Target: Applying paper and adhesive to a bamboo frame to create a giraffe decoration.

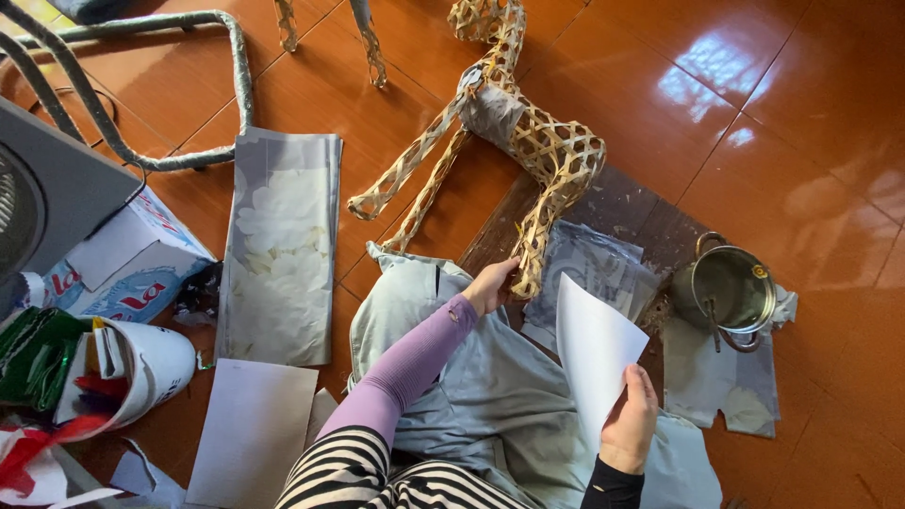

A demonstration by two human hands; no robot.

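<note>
A woven bamboo animal frame lies on the orange tiled floor, its neck partly wrapped in grey paper. My left hand, in a lilac sleeve, grips one of the frame's hind legs near its foot. My right hand holds a white sheet of paper upright by its lower edge, just right of that leg. A grey-blue cloth covers my lap under both hands.
A metal pot with handles stands on smeared paper at the right. A long grey printed sheet and a white sheet lie left. A white bucket of scraps, a box and wrapped frame tubes sit at far left.
</note>
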